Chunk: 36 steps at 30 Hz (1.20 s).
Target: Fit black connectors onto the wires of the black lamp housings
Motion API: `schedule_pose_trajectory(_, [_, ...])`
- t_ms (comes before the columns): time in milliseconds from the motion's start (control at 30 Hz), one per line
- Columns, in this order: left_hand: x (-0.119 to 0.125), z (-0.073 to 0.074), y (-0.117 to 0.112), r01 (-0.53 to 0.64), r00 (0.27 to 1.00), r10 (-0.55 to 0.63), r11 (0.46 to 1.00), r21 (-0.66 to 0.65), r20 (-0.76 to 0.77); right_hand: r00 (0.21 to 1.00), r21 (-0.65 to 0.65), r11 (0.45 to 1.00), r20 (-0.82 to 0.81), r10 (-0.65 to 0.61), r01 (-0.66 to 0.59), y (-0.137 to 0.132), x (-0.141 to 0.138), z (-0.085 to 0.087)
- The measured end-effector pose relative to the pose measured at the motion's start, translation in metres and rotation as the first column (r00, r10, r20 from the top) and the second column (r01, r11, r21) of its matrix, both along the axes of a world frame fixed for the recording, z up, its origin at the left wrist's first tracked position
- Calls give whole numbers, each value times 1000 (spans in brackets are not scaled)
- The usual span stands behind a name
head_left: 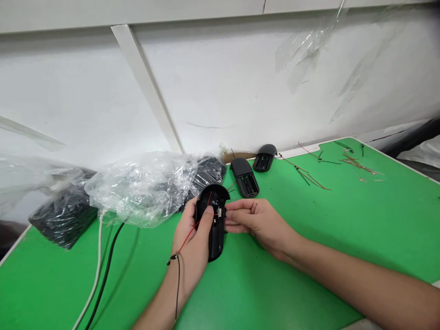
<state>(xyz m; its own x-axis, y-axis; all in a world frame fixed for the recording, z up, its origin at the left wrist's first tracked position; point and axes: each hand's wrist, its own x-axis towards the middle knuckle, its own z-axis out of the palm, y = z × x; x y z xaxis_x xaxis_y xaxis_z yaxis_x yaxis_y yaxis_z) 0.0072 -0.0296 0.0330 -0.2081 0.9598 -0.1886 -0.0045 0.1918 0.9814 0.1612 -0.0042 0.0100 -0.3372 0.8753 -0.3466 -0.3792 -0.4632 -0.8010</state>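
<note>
My left hand (192, 238) is wrapped round a black plastic housing (215, 238) with a rounded top, its open inside facing up, the thumb pressing on it. A red wire (188, 233) runs from inside the housing down over my left wrist, beside a black wire. My right hand (256, 221) is closed in a pinch at the housing's right edge, fingertips touching a small white connector inside it. What the pinch holds is too small to make out.
Two more black housings (244, 177) (264, 157) lie open side up behind my hands on the green mat (309, 238). A clear plastic bag of black parts (147, 185) sits to the left. Loose wire offcuts (311, 176) are scattered at the far right. White and black cables (103, 270) cross the left side.
</note>
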Motion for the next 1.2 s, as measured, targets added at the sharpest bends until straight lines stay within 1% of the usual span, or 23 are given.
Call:
schedule_pose_trajectory(367, [-2,-4,0,35,995,-30,998,53,-92,999,52,999,42,13,-15,0,1,0])
schedule_pose_trajectory(433, [-2,-5,0,33,995,-29,998,47,-94,998,66,998,57,6,-10,0,1,0])
schedule_pose_trajectory(567, [-2,-7,0,27,995,-21,998,58,-98,993,137,991,120,-11,-6,0,1,-1])
schedule_pose_trajectory(700, [-2,-7,1,26,995,-21,998,52,-94,992,136,991,126,-9,-8,1,1,-1])
schedule_pose_trajectory(833, [0,-6,1,22,999,-20,999,35,-39,988,176,984,156,-13,-15,0,3,-1])
schedule_pose_trajectory(967, [-2,-10,0,39,998,-38,999,-11,52,973,307,951,229,-39,-34,-3,4,-2])
schedule_pose_trajectory(1067, [-6,-14,-2,71,993,-69,997,-19,94,961,392,919,270,-66,-47,-6,3,-1])
schedule_pose_trajectory(1133, [-7,-15,-4,85,991,-82,996,-22,109,958,415,908,276,-76,-47,-7,3,1])
schedule_pose_trajectory(1200, [-7,-13,-5,88,989,-85,996,-18,123,962,412,910,263,-77,-40,-7,3,3])
